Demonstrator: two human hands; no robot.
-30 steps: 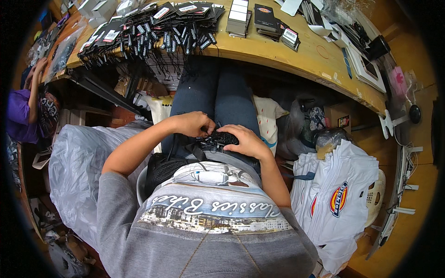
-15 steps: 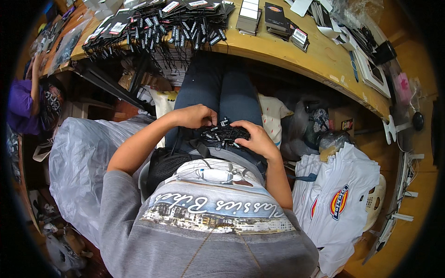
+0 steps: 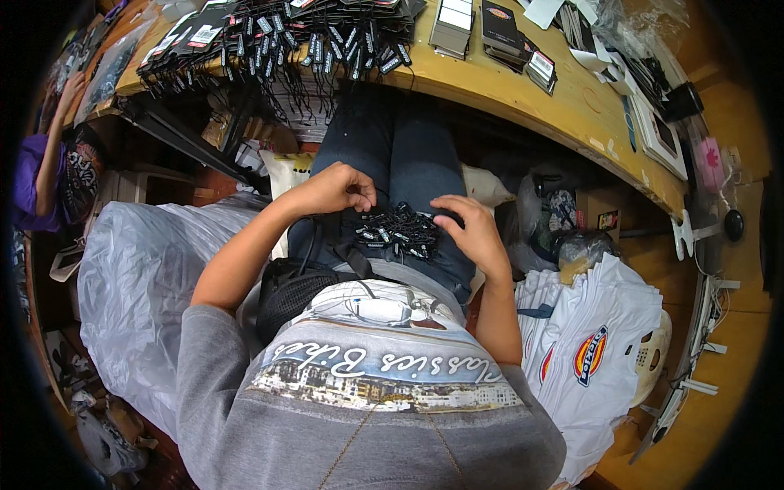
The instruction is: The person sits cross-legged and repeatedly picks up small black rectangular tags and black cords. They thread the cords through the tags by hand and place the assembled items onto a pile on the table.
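Head view, from largest to smallest: a long wooden table (image 3: 572, 106) curves across the top, with a big heap of black hang tags on strings (image 3: 278, 37) spread over its left part and small stacks of cards (image 3: 453, 24) further right. A large clear plastic bag (image 3: 139, 286) bulges at the person's left, and a pile of folded white shirts (image 3: 596, 343) with a coloured badge sits at their right. The person sits with dark jeans (image 3: 400, 155) under the table edge, and a black mesh pouch (image 3: 294, 290) rests against the grey shirt at the waist.

Since half a second ago the hands have drawn slightly apart: they were closed in together over the bundle, and now more of it lies bare between them. That suggests sorting or separating rather than gripping the whole lot.

On the lap, just above the shirt hem, lies a small bundle of tags (image 3: 400, 230): little black pieces with pale marks, tangled with black strings. The left hand (image 3: 335, 189) is curled narrow, its fingertips pinched at the bundle's upper left edge, though I cannot tell whether a string is actually held. The right hand (image 3: 465, 229) is half open, fingers bent and resting on the bundle's right side.
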